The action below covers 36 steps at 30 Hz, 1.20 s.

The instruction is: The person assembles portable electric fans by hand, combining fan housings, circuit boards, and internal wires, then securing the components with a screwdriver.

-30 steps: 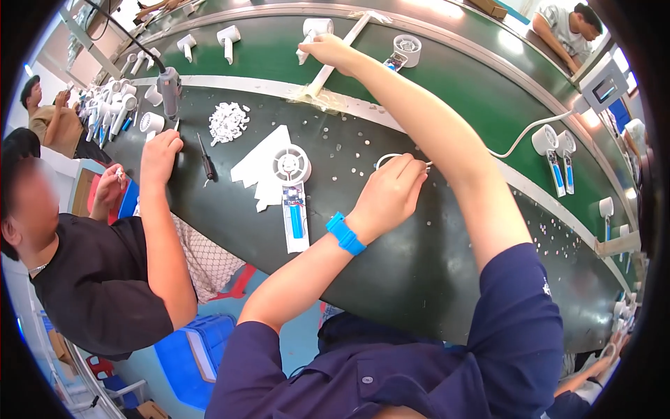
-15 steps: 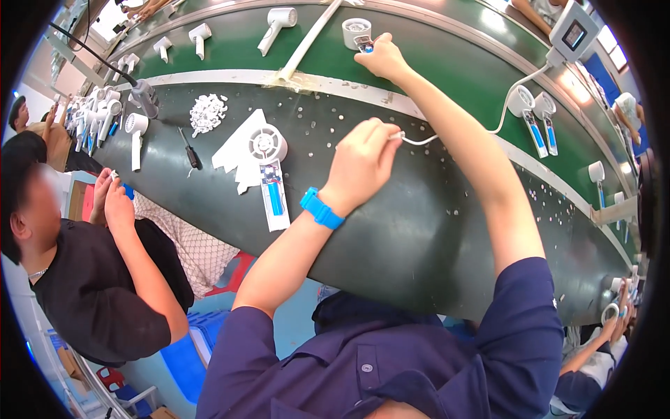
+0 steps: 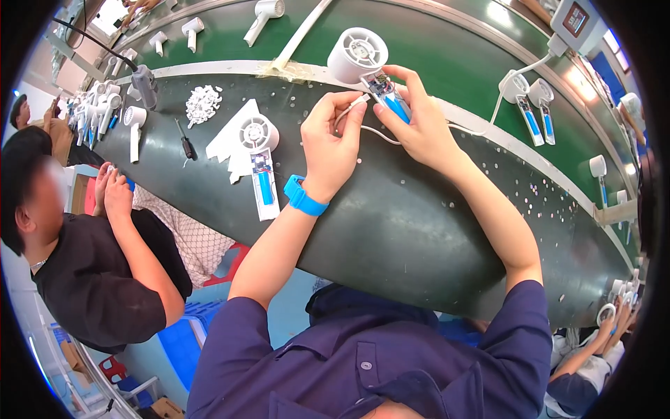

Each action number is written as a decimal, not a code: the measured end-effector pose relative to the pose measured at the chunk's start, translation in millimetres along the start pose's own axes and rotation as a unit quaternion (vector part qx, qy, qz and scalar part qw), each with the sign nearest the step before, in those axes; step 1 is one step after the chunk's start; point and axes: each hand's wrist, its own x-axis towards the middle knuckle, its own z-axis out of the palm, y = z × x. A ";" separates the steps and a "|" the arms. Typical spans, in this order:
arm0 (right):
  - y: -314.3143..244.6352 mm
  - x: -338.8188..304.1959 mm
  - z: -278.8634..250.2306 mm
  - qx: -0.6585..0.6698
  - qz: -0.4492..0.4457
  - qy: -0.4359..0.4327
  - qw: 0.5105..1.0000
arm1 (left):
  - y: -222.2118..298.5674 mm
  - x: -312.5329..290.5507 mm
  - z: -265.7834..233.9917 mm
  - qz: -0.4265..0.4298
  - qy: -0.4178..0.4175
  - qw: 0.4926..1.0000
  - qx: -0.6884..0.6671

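My left hand (image 3: 331, 136) pinches the white plug end of a charging cable (image 3: 386, 137); the cable runs right, up to a white meter box with a small screen (image 3: 576, 19). My right hand (image 3: 421, 126) grips a white handheld fan (image 3: 357, 56) by its opened handle. A circuit board and a blue battery show in that handle. The plug is close to the board; whether they touch I cannot tell. Left of my hands another opened fan (image 3: 259, 136) lies on the dark table, its board and blue battery facing up.
A screwdriver (image 3: 184, 140), a heap of small white parts (image 3: 203, 105) and white paper (image 3: 231, 145) lie to the left. More fans (image 3: 527, 108) rest on the green belt (image 3: 447, 66). A co-worker in black (image 3: 105, 279) sits at the left, holding a small part.
My right hand has brought the fan from the green belt toward me, beside my left hand. The left hand has shifted slightly left with the cable plug.
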 end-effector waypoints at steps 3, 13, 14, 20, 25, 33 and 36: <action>5.1 -2.4 2.9 0.045 -0.005 -0.009 0.999 | -1.1 0.9 -1.1 0.003 -0.009 1.000 0.002; 3.0 -5.7 5.7 0.007 -0.045 0.024 0.999 | -8.0 0.3 -4.8 0.013 -0.017 1.000 0.005; 2.3 -6.4 5.7 0.006 -0.045 0.024 0.999 | -7.9 0.2 -5.4 0.013 -0.017 1.000 0.005; 4.2 -16.4 12.4 -0.063 -0.130 0.048 0.988 | 5.1 -4.4 -2.8 -0.031 -0.037 0.998 -0.036; 12.4 -22.3 19.3 -0.171 -0.186 0.087 0.964 | 2.1 -5.0 -1.8 -0.046 -0.049 0.994 -0.083; 9.0 -22.7 10.8 -0.211 -0.136 0.036 0.967 | 4.1 -6.7 -2.9 -0.077 -0.074 0.993 -0.045; 11.0 -20.3 8.5 -0.208 -0.135 0.036 0.968 | 0.4 -6.6 -0.4 -0.064 -0.077 0.994 -0.047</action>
